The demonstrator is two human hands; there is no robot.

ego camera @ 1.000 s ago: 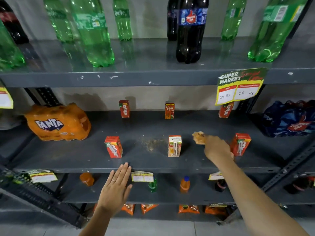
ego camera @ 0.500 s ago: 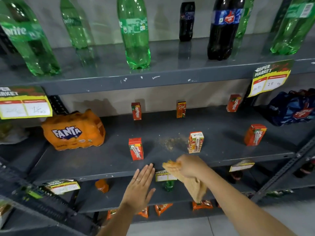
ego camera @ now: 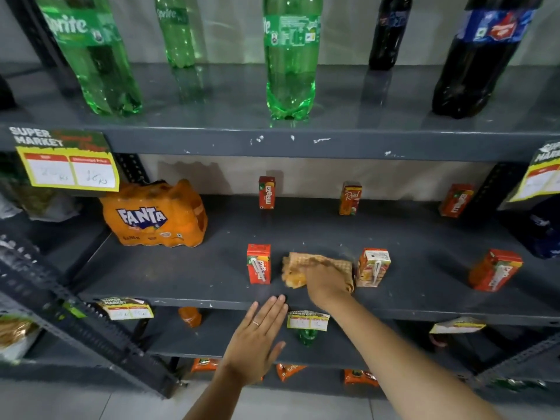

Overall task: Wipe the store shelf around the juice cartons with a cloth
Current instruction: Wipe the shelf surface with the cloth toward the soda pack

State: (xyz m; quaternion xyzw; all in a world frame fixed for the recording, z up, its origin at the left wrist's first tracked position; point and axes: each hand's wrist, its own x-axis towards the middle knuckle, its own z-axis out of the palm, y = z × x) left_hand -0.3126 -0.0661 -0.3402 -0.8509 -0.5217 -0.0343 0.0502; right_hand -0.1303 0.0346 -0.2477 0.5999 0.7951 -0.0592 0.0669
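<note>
My right hand (ego camera: 325,281) presses a tan checked cloth (ego camera: 309,265) flat on the dark grey middle shelf (ego camera: 188,277), between a red Maaza carton (ego camera: 258,263) and a white-topped juice carton (ego camera: 373,267). A third red carton (ego camera: 494,270) stands tilted at the front right. At the back stand a Maaza carton (ego camera: 267,192), a Real carton (ego camera: 350,198) and another red carton (ego camera: 456,200). My left hand (ego camera: 257,338) hovers flat and empty, fingers together, its fingertips at the shelf's front edge.
An orange Fanta pack (ego camera: 154,215) sits on the shelf at the left, a dark blue pack (ego camera: 542,228) at the right. Green and dark bottles (ego camera: 291,56) stand on the shelf above. Price tags (ego camera: 65,160) hang from the edges. A diagonal brace (ego camera: 75,325) crosses at lower left.
My right hand brought the cloth from below the shelf edge up onto the shelf between the two front cartons, over the dusty patch. My view shifted to the left and closer.
</note>
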